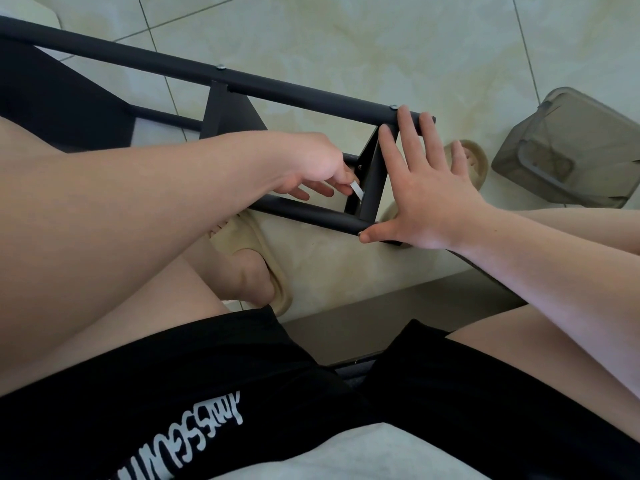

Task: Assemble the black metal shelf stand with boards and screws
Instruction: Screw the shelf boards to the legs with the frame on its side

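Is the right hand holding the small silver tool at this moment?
No, the right hand lies spread open against the black frame, holding nothing; the left hand pinches the small silver tool.

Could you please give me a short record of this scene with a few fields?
Setting: person seated over a tiled floor
Frame: black metal frame, two screw heads on its upper tube
Left hand: pinches a small silver tool at the crossbar
Right hand: spread flat, fingers on the upper tube, thumb at the lower tube's end
Nearby: plastic container, slippers
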The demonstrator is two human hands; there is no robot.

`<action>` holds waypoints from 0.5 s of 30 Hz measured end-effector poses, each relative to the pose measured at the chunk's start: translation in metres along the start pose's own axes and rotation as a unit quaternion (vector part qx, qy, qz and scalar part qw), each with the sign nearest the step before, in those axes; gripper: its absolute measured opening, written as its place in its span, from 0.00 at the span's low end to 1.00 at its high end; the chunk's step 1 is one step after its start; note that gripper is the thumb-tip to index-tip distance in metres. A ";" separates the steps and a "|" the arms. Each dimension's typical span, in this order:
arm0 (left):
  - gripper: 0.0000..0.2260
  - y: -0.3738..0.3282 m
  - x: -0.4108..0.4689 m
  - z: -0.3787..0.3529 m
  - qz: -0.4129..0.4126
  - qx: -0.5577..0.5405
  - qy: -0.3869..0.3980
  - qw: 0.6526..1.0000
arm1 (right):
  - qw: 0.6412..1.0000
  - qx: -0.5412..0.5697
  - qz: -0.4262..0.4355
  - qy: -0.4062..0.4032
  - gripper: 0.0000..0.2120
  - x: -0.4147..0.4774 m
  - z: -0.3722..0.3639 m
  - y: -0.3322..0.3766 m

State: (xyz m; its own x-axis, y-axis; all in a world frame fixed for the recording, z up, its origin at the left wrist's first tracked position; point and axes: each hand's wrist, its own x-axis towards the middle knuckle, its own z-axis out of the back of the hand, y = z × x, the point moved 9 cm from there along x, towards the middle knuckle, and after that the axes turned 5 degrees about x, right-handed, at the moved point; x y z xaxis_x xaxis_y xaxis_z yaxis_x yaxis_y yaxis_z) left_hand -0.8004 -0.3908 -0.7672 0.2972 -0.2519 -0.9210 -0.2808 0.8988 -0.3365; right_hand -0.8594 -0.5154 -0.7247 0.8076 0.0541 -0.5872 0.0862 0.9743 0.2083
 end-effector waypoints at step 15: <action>0.08 0.002 0.001 0.004 -0.064 0.107 -0.012 0.992 | 1.000 -0.001 -0.002 -0.003 0.68 0.001 -0.001 -0.001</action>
State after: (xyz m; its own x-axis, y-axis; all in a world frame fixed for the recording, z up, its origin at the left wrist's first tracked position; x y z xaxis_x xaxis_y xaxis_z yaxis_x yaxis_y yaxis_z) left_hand -0.7970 -0.3881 -0.7680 0.3408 -0.3617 -0.8678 -0.0406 0.9165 -0.3980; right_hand -0.8594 -0.5161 -0.7259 0.8108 0.0489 -0.5833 0.0885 0.9748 0.2047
